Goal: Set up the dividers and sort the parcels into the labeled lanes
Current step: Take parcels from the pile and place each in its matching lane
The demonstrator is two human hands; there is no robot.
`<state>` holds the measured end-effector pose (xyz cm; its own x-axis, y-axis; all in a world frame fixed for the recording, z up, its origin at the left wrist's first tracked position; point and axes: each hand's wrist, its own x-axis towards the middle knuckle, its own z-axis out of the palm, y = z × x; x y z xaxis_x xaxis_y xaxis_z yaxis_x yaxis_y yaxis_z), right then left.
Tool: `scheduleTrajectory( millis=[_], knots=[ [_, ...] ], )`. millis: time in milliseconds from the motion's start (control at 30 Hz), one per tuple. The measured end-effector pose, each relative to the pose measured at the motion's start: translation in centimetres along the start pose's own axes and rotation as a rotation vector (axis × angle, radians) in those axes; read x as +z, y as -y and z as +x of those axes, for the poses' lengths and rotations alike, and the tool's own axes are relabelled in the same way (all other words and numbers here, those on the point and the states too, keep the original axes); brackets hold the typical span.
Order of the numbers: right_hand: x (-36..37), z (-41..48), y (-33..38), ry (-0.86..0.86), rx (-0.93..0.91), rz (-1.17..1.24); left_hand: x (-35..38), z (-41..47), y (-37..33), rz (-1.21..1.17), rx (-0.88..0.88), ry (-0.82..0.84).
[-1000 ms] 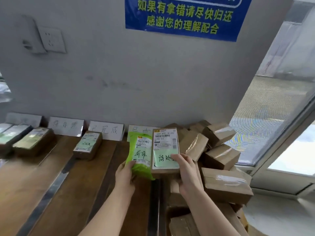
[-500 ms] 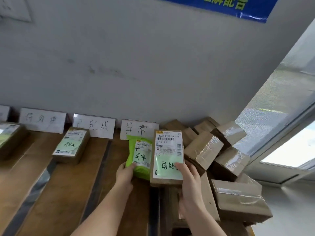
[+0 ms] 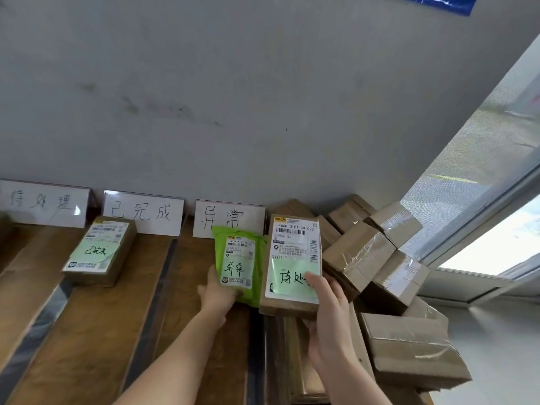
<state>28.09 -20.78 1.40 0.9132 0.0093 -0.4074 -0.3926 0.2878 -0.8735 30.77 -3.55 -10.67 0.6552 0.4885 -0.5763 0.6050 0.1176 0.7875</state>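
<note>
At the sorting table (image 3: 87,331), my left hand (image 3: 217,293) grips the lower edge of a green mailer (image 3: 238,264) hand-marked 异常, holding it in the lane below the matching 异常 sign (image 3: 230,219). My right hand (image 3: 330,323) holds a brown parcel (image 3: 292,258) upright just beside it, fingers (image 3: 336,289) curled behind, thumb pressed on its green note. A labelled parcel (image 3: 99,252) lies below the 已完成 sign (image 3: 143,213); taped boxes (image 3: 380,273) are heaped at right against the wall (image 3: 263,112).

green pouch (image 3: 238,266): held before 异常 sign (image 3: 225,219) | brown box (image 3: 293,258): held upright, just beside pouch
</note>
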Motion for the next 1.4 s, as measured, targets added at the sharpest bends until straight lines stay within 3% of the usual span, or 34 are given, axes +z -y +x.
scheduleTrajectory(
  millis=[267, 433, 600, 667, 800, 933, 1033, 1233, 1400],
  knots=[
    [0.0, -0.2, 0.2, 0.014, 0.013, 0.003, 0.0, 1.0, 0.5, 0.355, 0.103, -0.031],
    [0.3, -0.6, 0.1, 0.036, -0.005, -0.043, -1.0, 0.2, 0.0, 0.46, 0.118, -0.019],
    [0.8, -1.5, 0.0, 0.069, -0.015, -0.071, -2.5, -2.6, -2.3, 0.601, 0.286, -0.097],
    [1.0, -2.0, -0.1, 0.094, -0.013, -0.085, -3.4, -4.2, -3.0, 0.478, 0.36, -0.039],
    [1.4, -3.2, -0.7, 0.158, -0.02, -0.129, -5.4, -10.5, -4.3, -0.052, 0.307, 0.142],
    [1.7, -5.2, -1.4, 0.238, -0.019, -0.144, -7.5, -16.4, -3.3, -0.115, 0.325, 0.245],
    [2.0, -7.0, -2.2, 0.312, -0.006, -0.153, -9.0, -17.9, -1.2, -0.069, 0.31, 0.193],
    [3.5, -10.6, -4.4, 0.447, 0.033, -0.22, -13.4, -21.6, 1.3, -0.205, 0.308, 0.078],
    [6.5, -13.8, -6.2, 0.509, -0.05, -0.343, -18.1, -23.6, 3.0, -0.287, 0.343, -0.029]
  ],
)
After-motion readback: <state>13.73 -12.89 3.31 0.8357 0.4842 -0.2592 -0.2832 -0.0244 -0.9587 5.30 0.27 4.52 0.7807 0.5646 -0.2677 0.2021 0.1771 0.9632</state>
